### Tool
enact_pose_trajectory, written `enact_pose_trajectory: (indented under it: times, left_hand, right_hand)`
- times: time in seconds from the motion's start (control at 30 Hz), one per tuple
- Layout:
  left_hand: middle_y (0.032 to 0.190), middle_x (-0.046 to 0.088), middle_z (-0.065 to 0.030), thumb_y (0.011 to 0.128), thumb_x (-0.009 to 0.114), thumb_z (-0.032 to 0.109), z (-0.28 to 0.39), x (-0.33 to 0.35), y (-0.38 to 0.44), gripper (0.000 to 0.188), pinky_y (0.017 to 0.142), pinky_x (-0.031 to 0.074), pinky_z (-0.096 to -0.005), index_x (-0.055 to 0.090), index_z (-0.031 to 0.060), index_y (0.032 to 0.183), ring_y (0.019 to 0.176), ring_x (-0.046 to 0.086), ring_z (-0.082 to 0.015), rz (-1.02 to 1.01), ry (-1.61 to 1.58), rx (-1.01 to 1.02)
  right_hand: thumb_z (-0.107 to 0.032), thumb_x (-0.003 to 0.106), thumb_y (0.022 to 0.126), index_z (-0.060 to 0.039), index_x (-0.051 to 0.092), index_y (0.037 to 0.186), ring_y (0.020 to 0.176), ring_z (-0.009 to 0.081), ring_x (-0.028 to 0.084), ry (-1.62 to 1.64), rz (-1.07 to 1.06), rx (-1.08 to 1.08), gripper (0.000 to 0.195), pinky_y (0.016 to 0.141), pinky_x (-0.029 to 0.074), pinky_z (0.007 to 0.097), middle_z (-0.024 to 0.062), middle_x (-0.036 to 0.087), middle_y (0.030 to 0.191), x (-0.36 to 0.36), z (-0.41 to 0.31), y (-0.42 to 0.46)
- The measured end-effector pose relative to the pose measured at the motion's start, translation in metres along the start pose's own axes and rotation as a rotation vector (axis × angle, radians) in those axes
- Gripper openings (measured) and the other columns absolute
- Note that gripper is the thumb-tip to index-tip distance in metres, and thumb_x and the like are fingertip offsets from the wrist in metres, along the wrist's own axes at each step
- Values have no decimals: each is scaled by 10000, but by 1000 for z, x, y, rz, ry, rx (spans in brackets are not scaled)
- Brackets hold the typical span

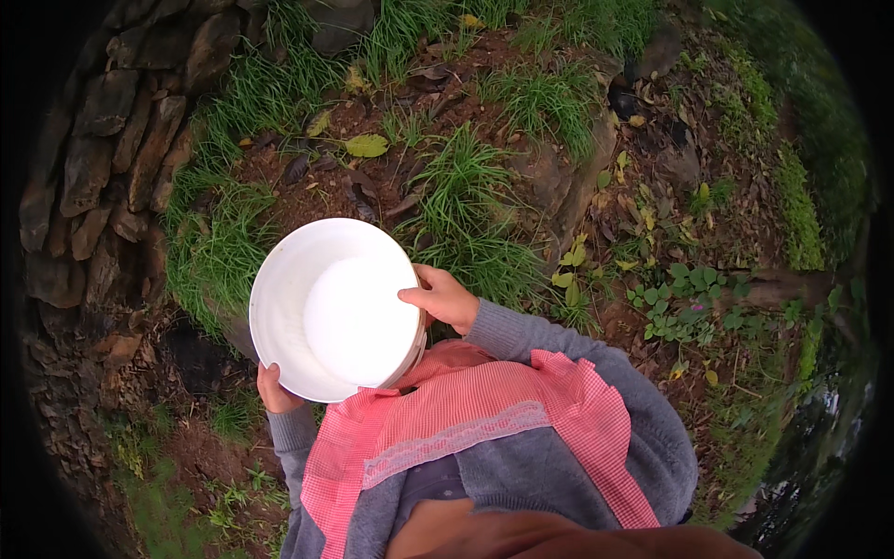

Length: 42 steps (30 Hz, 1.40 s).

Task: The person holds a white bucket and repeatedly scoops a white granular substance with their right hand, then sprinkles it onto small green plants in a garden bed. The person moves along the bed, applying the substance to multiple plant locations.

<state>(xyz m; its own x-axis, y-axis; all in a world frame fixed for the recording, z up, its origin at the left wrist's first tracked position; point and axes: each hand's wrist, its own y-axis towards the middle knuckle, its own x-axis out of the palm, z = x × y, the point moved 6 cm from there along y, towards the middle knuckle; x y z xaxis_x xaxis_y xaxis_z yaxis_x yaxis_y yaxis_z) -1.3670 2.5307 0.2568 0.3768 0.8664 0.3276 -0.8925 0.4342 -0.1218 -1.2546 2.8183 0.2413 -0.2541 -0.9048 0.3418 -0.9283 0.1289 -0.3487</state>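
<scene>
Both of my hands hold a white plastic bucket [279,300] in front of my body, its mouth tilted up towards the camera. My right hand [443,297] grips the rim on the right side, with the thumb over the edge. At the lower left of the rim is my left hand [277,389], its thumb or fingertip showing at the edge and the other fingers hidden behind the wall. Inside the bucket lies a bright white area; whether it is contents or the bare bottom, I cannot tell. A red checked apron [454,412] with a lace band touches the bucket's lower side.
A dry-stacked stone wall [105,161] runs along the left. Tufts of grass [464,189] grow in reddish soil with fallen leaves. A large rock [580,182] stands out of the ground right of centre, and leafy plants [688,300] grow farther right.
</scene>
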Motion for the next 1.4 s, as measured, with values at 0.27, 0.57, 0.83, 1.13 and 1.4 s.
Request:
enact_pose_trajectory:
  times: [0.27, 0.57, 0.83, 1.13, 1.4]
  left_hand:
    - [1154, 520, -230, 743, 535, 265, -30, 33, 36, 643, 795, 511, -383, 350, -67, 1262, 972, 584, -319, -69, 14, -25]
    - [1121, 542, -196, 748, 499, 187, -45, 8, 45, 574, 790, 498, -358, 372, -68, 1246, 955, 585, -279, -6, 39, -48]
    - [1104, 554, -214, 732, 490, 138, -58, -3, 38, 567, 790, 507, -368, 373, -68, 1248, 944, 590, -295, 95, 30, -12]
    - [1217, 487, -189, 661, 454, 71, -114, -12, 29, 713, 835, 490, -362, 283, -8, 1349, 1035, 543, -297, 270, 86, -105]
    - [1187, 503, -189, 649, 449, 81, -105, 5, 34, 658, 798, 500, -375, 348, -19, 1291, 1007, 552, -299, 274, 29, -66]
  right_hand:
    - [-221, 560, 791, 58, 421, 1217, 673, 149, 594, -21, 175, -31, 528, 492, 489, 254, 111, 577, 925, -44, -5, -6]
    - [-162, 535, 762, 50, 431, 1219, 722, 163, 604, -33, 162, -11, 514, 534, 499, 265, 116, 583, 948, -39, 5, 15]
    - [-144, 529, 741, 27, 414, 1247, 826, 208, 610, -119, -3, 110, 547, 603, 538, 313, 144, 574, 1013, -47, 32, 57]
    - [-159, 565, 713, 28, 468, 1212, 717, 208, 613, -154, -66, 152, 542, 496, 512, 318, 142, 593, 940, -85, 73, 101]
    - [-162, 580, 707, 17, 464, 1230, 843, 211, 593, -219, -90, 107, 564, 652, 508, 325, 141, 592, 1003, -84, 66, 118]
